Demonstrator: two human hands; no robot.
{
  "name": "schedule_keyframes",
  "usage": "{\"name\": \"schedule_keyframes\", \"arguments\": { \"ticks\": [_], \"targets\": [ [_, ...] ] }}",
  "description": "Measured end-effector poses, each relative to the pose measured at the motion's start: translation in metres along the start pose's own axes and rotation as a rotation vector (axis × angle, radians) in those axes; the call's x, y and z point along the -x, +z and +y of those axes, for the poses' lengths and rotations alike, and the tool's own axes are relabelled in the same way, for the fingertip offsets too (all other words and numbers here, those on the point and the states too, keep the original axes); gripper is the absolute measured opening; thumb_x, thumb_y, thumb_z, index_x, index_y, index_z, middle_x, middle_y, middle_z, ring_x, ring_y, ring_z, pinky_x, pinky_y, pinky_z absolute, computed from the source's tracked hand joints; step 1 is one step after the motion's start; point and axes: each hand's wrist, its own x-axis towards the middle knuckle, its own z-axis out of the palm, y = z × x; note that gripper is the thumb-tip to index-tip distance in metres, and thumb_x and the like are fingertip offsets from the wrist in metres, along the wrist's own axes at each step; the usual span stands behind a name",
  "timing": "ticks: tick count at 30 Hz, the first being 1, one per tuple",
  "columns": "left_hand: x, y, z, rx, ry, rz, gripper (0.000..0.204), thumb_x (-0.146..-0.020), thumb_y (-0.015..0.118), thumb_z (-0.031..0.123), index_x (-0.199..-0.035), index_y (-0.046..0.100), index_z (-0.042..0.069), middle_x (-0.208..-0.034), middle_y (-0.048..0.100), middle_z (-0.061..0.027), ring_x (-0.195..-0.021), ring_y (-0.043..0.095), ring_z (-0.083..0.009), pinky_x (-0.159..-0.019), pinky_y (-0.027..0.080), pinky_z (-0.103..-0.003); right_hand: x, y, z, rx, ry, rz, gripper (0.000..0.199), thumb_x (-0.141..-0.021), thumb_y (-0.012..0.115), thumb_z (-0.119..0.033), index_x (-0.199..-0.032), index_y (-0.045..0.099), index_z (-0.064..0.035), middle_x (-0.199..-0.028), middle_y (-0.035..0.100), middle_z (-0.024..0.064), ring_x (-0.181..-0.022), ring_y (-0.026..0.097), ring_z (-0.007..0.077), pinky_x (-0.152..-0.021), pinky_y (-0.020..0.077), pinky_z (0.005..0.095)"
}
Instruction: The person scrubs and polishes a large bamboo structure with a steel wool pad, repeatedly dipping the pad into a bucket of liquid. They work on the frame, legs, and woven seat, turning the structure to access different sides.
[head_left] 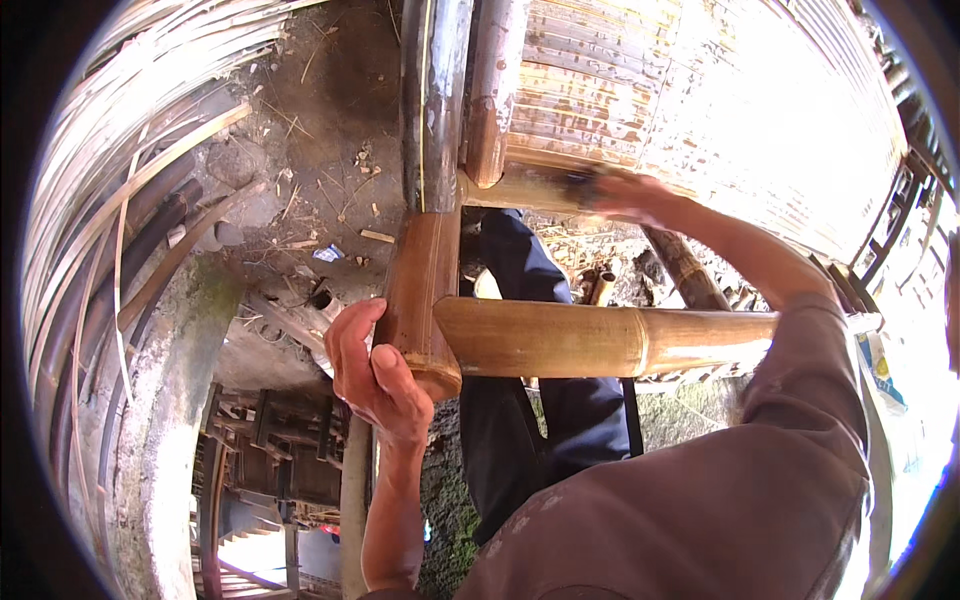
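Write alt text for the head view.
A person's open left hand rests against the end of a thick, brown, round bamboo post, while the blurred right hand, beside something dark, is over a tan, cylindrical bamboo crosspiece. A pale, slatted bamboo panel lies beyond.

Left of and beyond the left grip spreads a brown earth floor, strewn with chips and straw, a small blue-and-white scrap lying on it. Farther left, pale split strips crowd together above dark poles, next to a rough, sunlit ledge with green moss. Nearer the wearer than that grip, dark wooden frames stand in shade. Right of the right grip, hard daylight bleaches the surroundings to white.
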Motion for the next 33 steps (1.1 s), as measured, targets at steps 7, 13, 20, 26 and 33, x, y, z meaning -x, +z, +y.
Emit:
{"name": "schedule_keyframes", "arguments": {
  "ticks": [7, 13, 20, 26, 33],
  "targets": [
    [-0.005, -0.001, 0.002, -0.015, 0.005, -0.021, 0.053, -0.102, 0.035, 0.04, -0.105, 0.061, -0.006, -0.104, 0.063, -0.0194, -0.098, 0.06, -0.0339, -0.088, 0.046, -0.044, -0.04, -0.045, -0.07, 0.459, -0.403, 0.326, 0.062, -0.078, 0.068, -0.003, -0.127, 0.055, -0.0367, -0.147, 0.04, -0.0052, -0.141, 0.029, 0.0259, -0.111, 0.0417, 0.0381],
    [-0.004, -0.001, 0.001, -0.032, -0.063, -0.039, 0.048, -0.101, 0.037, 0.037, -0.104, 0.061, -0.004, -0.101, 0.062, -0.0197, -0.096, 0.059, -0.0351, -0.086, 0.048, -0.046, -0.026, -0.051, -0.077, -0.336, -0.304, 0.038, 0.029, -0.094, 0.057, -0.018, -0.122, 0.057, -0.0238, -0.133, 0.052, -0.0025, -0.124, 0.05, 0.0236, -0.1, 0.05, 0.0371],
    [-0.004, -0.003, 0.0, -0.041, 0.0, -0.054, 0.055, -0.102, 0.033, 0.041, -0.105, 0.062, -0.005, -0.104, 0.064, -0.0194, -0.098, 0.061, -0.0341, -0.086, 0.048, -0.044, -0.036, -0.105, -0.112, 0.339, -0.107, -0.01, 0.054, -0.096, 0.053, -0.03, -0.147, 0.034, -0.026, -0.148, 0.04, 0.0006, -0.137, 0.035, 0.0343, -0.11, 0.0417, 0.0461],
    [-0.004, 0.0, 0.002, -0.039, -0.015, -0.047, 0.053, -0.101, 0.033, 0.04, -0.105, 0.062, -0.005, -0.105, 0.064, -0.0196, -0.099, 0.06, -0.0346, -0.088, 0.047, -0.045, 0.006, -0.033, -0.052, 0.453, 0.162, -0.166, 0.064, -0.097, 0.051, -0.03, -0.153, 0.023, -0.0173, -0.153, 0.033, 0.0051, -0.14, 0.035, 0.0311, -0.114, 0.035, 0.0493],
    [-0.006, -0.005, 0.004, -0.085, 0.01, -0.072, 0.052, -0.102, 0.033, 0.039, -0.106, 0.062, -0.005, -0.106, 0.063, -0.0192, -0.099, 0.06, -0.035, -0.089, 0.047, -0.045, -0.024, -0.018, -0.054, 0.219, -0.013, 0.214, 0.059, -0.099, 0.047, -0.025, -0.153, 0.022, -0.0227, -0.155, 0.031, 0.0045, -0.133, 0.041, 0.0418, -0.101, 0.0483, 0.0464]
  ]
}}
